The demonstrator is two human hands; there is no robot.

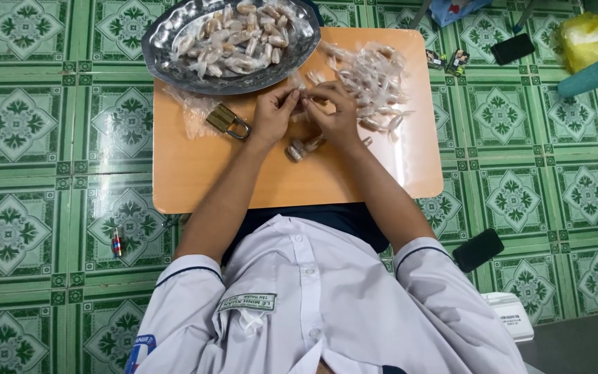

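We see a small wrapped candy (304, 105) pinched between both hands just above the middle of the frame, over the far part of the orange table (195, 173). It is mostly hidden by fingers, so we cannot tell its long axis or which way it points. The left hand (273, 114) and the right hand (332, 111) meet fingertip to fingertip, both closed narrowly on the clear, crinkled wrapper.

Just below the hands lie a few short brown pieces (304, 147) on the smooth table top, lying slanted. To the right of the hands is a loose pile of wrapped candies (372, 79) in shiny transparent film, reaching near the right edge of the table. At the upper middle of the frame stands a shiny metal tray (157, 52) with a scalloped rim, filled with more pieces; it hangs partly over the far table edge. Left of the hands a brass padlock (226, 120) rests on thin clear wrappers (192, 111).

The near half of the table is bare. Around it is green patterned floor tile (43, 125).
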